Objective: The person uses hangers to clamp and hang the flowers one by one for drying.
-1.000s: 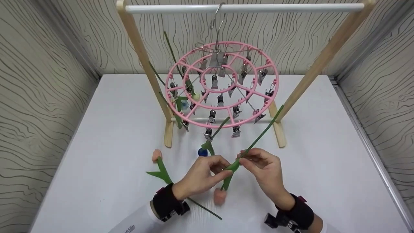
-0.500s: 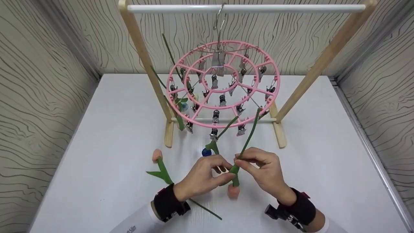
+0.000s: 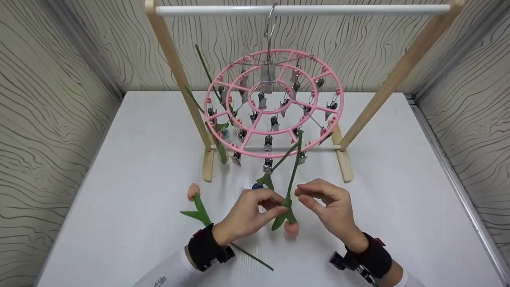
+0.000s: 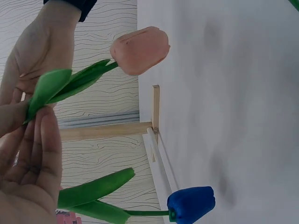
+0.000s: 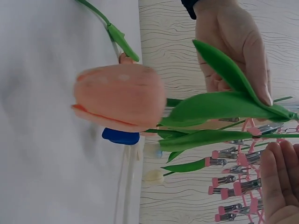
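Observation:
My left hand [image 3: 251,213] pinches a pink tulip [image 3: 291,229] by its green leaves, the flower head pointing down and the stem rising toward the hanger. To the right of that stem is my right hand [image 3: 328,209], fingers loosely bent and touching nothing. Just behind the left hand a blue tulip [image 4: 190,205] hangs head down from a metal clip [image 3: 267,165] at the front of the round pink clip hanger [image 3: 249,153]. In the head view my left hand partly hides the blue flower.
Another pink tulip [image 3: 193,191] lies on the white table [image 3: 131,167], its stem passing under my left forearm. Several tulips, one light blue [image 3: 225,133], hang at the hanger's left side. A wooden rack [image 3: 382,91] with a white bar [image 3: 338,10] carries the hanger.
The held tulip's stem has swung left and more upright. My right hand has let go of it and drawn slightly right. The hanger has turned a little.

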Available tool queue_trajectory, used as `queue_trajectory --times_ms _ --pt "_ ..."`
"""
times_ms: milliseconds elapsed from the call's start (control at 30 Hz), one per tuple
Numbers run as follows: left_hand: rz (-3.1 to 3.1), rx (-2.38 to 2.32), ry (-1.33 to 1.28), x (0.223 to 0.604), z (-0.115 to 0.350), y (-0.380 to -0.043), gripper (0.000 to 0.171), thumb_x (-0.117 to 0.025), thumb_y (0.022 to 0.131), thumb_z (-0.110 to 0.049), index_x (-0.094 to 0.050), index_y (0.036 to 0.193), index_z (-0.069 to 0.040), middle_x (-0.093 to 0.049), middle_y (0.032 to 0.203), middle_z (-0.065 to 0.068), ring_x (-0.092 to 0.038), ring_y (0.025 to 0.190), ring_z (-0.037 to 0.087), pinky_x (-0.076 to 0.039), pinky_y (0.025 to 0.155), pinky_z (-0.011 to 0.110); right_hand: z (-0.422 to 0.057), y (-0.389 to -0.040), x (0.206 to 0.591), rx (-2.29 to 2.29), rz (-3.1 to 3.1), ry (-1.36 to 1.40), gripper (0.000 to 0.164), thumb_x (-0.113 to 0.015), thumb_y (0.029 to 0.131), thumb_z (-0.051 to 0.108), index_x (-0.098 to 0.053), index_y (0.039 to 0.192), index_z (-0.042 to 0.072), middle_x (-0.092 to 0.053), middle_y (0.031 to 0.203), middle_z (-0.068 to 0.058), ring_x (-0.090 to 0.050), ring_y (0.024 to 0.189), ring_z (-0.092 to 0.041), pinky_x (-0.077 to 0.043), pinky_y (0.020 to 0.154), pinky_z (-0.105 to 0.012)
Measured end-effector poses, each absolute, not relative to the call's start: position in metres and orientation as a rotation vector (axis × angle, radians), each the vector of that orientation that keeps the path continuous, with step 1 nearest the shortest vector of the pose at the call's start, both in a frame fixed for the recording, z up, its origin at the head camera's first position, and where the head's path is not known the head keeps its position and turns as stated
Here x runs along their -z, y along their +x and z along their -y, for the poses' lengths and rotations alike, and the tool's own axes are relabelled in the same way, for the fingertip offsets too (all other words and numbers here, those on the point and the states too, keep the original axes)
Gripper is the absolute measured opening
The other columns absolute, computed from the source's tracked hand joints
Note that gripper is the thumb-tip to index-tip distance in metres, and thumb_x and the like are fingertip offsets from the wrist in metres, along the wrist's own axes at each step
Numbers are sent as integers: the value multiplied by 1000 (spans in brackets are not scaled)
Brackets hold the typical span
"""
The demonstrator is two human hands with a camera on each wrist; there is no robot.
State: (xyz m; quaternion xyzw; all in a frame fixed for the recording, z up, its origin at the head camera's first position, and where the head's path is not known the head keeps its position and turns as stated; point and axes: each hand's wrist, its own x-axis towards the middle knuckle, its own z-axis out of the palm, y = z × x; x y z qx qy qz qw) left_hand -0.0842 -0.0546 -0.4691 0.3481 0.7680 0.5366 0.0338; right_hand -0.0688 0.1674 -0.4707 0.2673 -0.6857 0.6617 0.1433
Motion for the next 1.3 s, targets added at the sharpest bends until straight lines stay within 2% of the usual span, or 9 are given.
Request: queue_trajectory --times_ms 200,400,733,967,1133,1300 --pt "-2337 -1734 1064 463 54 -87 16 -66 91 -28 -71 99 -15 -75 89 0 -69 76 3 -57 68 18 -171 -64 491 -1951 2028 743 30 -64 78 -20 -68 105 -7 -72 95 -12 -70 91 -17 -59 78 -22" --pt "-2287 -1779 1015 462 51 -86 16 -67 90 -31 -71 98 -18 -74 90 0 -68 76 4 -57 66 19 -166 -57 505 -1990 2071 778 34 -67 77 -18 -68 107 -4 -73 100 -6 -70 92 -13 -59 76 -24" --pt "-2410 -1724 1048 464 48 -88 15 -69 89 -29 -70 92 -14 -69 83 0 -66 74 2 -56 62 16 -157 -51 511 -1870 2127 711 32 -73 74 -12 -71 103 2 -74 94 -6 -72 83 -12 -60 72 -23" --pt "-2398 -1728 1085 464 46 -87 14 -69 89 -28 -70 90 -14 -69 82 0 -66 73 2 -56 63 15 -155 -50 510 -1917 2078 673 26 -69 78 -14 -72 99 1 -75 89 -5 -71 79 -9 -58 69 -21" --pt "-2384 -1738 1077 460 45 -87 18 -68 89 -32 -70 95 -16 -71 86 0 -68 76 3 -57 67 16 -159 -50 510 -1956 2024 692 26 -65 79 -18 -72 98 -2 -75 88 -4 -70 78 -7 -58 69 -20" --pt "-2389 -1806 1057 453 42 -88 23 -66 91 -34 -68 107 -18 -74 97 -1 -70 84 4 -58 75 21 -169 -49 510 -1920 2055 603 23 -66 79 -16 -72 95 -1 -74 84 -4 -68 67 -11 -58 66 -19"
